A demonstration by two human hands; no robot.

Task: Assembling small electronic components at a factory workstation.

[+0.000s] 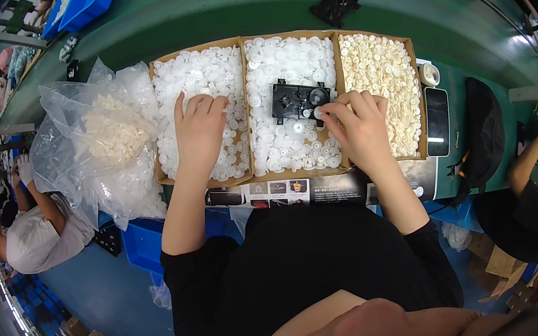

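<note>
A black plastic gear housing (pixel 290 101) lies on the white gears (pixel 280 149) filling the middle cardboard tray. It carries a dark round wheel and small pale gears. At its lower right corner, my right hand (pixel 365 125) pinches a small white gear (pixel 319 113) between thumb and fingers. My left hand (pixel 199 131) is over the left tray, its fingers apart and touching or just above the white gears (pixel 196 68) there. Whether a small part is under those fingertips is hidden. Cream-coloured gears (pixel 374 60) fill the right tray.
Clear plastic bags (pixel 114 131) of cream and white parts stand left of the trays. Right of them lie a tape roll (pixel 429 74), a phone (pixel 438 120) and a black bag (pixel 484 131). A crumpled black piece (pixel 334 7) sits on the green belt (pixel 206 15). Other people work at both sides.
</note>
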